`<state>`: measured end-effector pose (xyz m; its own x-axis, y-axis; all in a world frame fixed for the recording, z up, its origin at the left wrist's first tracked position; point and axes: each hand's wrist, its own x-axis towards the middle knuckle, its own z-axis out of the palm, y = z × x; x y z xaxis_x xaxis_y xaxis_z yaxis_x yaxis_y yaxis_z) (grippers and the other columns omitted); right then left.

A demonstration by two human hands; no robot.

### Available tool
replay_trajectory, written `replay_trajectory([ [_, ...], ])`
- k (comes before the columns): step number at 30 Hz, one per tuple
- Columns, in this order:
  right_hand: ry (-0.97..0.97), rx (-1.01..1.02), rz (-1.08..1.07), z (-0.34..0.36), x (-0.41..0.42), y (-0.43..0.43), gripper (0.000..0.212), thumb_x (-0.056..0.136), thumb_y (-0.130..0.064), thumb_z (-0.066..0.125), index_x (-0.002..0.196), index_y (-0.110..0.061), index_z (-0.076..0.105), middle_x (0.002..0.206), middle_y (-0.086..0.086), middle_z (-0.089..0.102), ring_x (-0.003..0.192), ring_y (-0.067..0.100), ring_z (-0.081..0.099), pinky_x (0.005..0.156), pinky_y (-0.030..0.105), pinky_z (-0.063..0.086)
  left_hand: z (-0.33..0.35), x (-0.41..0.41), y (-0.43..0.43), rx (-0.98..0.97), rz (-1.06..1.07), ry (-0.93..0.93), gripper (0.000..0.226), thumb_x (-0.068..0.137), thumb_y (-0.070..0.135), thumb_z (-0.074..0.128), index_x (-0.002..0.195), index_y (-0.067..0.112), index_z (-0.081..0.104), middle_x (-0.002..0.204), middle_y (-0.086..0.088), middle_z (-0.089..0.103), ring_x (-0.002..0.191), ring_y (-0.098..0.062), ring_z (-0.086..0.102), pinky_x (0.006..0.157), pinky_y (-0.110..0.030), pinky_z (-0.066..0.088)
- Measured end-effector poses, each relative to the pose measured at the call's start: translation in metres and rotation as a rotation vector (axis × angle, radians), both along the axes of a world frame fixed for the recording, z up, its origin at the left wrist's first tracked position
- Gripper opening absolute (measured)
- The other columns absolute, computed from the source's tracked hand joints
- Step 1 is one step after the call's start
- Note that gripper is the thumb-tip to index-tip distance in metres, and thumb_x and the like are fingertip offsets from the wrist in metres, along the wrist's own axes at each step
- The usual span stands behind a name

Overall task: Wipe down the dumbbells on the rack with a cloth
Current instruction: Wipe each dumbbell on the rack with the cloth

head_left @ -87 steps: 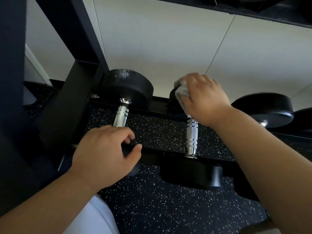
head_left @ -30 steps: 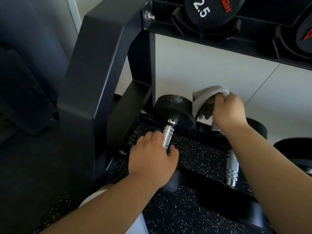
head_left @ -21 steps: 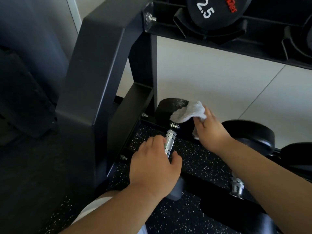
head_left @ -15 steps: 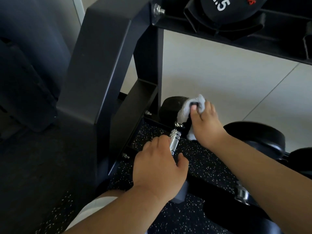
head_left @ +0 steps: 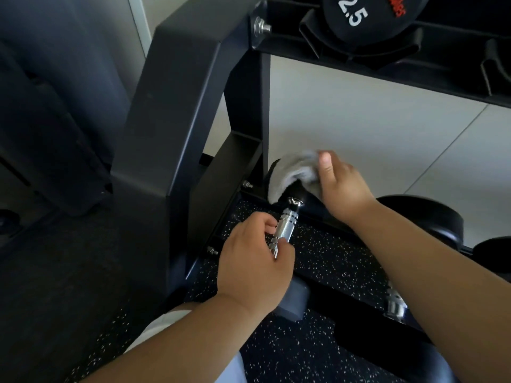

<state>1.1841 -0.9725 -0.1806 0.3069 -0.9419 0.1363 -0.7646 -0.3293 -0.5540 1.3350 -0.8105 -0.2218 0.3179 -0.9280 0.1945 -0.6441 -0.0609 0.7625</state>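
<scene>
Since half a second ago, our right hand (head_left: 343,186) has swept the grey cloth (head_left: 296,172) up over the far head of the leftmost dumbbell (head_left: 274,172), which lies on the rack's lowest tier. Its grip is closed on the cloth, pressing it to the rubber. Our left hand (head_left: 254,258) has its grip clamped round the knurled chrome handle (head_left: 287,225), we judge to stop the dumbbell rolling. The rack upright (head_left: 246,106) crowds the left edge, so strokes have room only rightward, toward the neighbouring dumbbell (head_left: 420,214).
</scene>
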Motion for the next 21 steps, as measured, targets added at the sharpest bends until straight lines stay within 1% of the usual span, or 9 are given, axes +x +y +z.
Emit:
replay_trajectory([
  [1,-0.002,0.061,-0.073,0.0,-0.003,-0.001,0.044,0.11,-0.05,0.026,0.119,-0.017,0.053,0.098,0.004,0.064,0.102,0.034,0.06,0.072,0.033,0.039,0.001,0.004,0.0,0.043,-0.018,-0.007,0.022,0.093,0.036,0.063,0.113,0.033,0.056,0.102,0.024,0.058,0.101,0.002,0.052,0.086,-0.015,0.041],
  [2,0.026,0.106,-0.109,0.001,-0.004,-0.002,0.037,0.109,-0.049,0.031,0.112,-0.019,0.051,0.087,-0.001,0.058,0.091,0.031,0.058,0.066,0.033,0.035,0.002,0.009,0.0,0.088,-0.034,-0.049,0.024,0.094,0.042,0.06,0.116,0.033,0.057,0.104,0.022,0.059,0.102,0.0,0.053,0.09,-0.022,0.044],
  [4,0.124,0.154,-0.104,0.011,0.005,-0.009,0.041,0.105,-0.057,0.038,0.113,-0.018,0.049,0.088,-0.001,0.054,0.082,0.024,0.054,0.068,0.033,0.036,0.001,0.019,-0.003,0.15,-0.032,-0.109,0.033,0.091,0.056,0.049,0.116,0.035,0.058,0.105,0.02,0.062,0.103,-0.005,0.055,0.094,-0.032,0.046],
  [6,0.264,0.133,-0.076,0.024,0.026,-0.014,0.06,0.093,-0.076,0.045,0.113,-0.019,0.047,0.093,0.0,0.056,0.079,0.019,0.056,0.068,0.034,0.044,-0.001,0.024,-0.005,0.167,-0.009,-0.018,0.037,0.086,0.062,0.041,0.109,0.038,0.058,0.099,0.021,0.063,0.098,-0.003,0.057,0.092,-0.035,0.05],
  [8,0.433,0.054,-0.079,0.033,0.051,-0.015,0.071,0.085,-0.083,0.049,0.114,-0.018,0.053,0.1,0.005,0.062,0.083,0.025,0.059,0.067,0.035,0.049,-0.005,0.023,-0.007,0.172,0.02,0.061,0.038,0.084,0.063,0.039,0.108,0.04,0.056,0.095,0.021,0.064,0.096,-0.001,0.057,0.09,-0.036,0.052],
  [10,0.608,-0.05,-0.004,0.038,0.077,-0.014,0.061,0.09,-0.073,0.053,0.116,-0.018,0.059,0.109,0.009,0.065,0.09,0.03,0.06,0.068,0.034,0.046,-0.007,0.022,-0.007,0.172,0.038,0.103,0.037,0.085,0.062,0.04,0.11,0.04,0.057,0.093,0.021,0.065,0.097,-0.001,0.058,0.09,-0.036,0.052],
  [13,0.755,-0.111,0.153,0.037,0.103,-0.017,0.058,0.092,-0.069,0.056,0.119,-0.018,0.059,0.11,0.006,0.064,0.101,0.033,0.064,0.077,0.038,0.055,-0.008,0.025,-0.006,0.192,0.035,0.154,0.031,0.09,0.059,0.046,0.112,0.04,0.057,0.094,0.023,0.065,0.098,0.001,0.06,0.091,-0.036,0.052],
  [18,0.722,-0.097,0.175,0.033,0.069,-0.02,0.06,0.091,-0.064,0.053,0.135,-0.023,0.048,0.126,0.002,0.055,0.107,0.031,0.061,0.078,0.041,0.055,-0.008,0.026,-0.007,0.192,-0.01,0.143,0.034,0.089,0.063,0.043,0.114,0.043,0.054,0.093,0.022,0.065,0.093,0.002,0.06,0.087,-0.033,0.052],
  [21,0.604,-0.14,0.138,0.027,0.034,-0.001,0.076,0.092,-0.068,0.055,0.151,-0.027,0.029,0.148,0.003,0.044,0.12,0.032,0.058,0.091,0.047,0.056,-0.009,0.026,-0.01,0.191,-0.012,0.144,0.031,0.089,0.06,0.044,0.112,0.042,0.055,0.09,0.021,0.064,0.088,-0.001,0.06,0.084,-0.032,0.052],
])
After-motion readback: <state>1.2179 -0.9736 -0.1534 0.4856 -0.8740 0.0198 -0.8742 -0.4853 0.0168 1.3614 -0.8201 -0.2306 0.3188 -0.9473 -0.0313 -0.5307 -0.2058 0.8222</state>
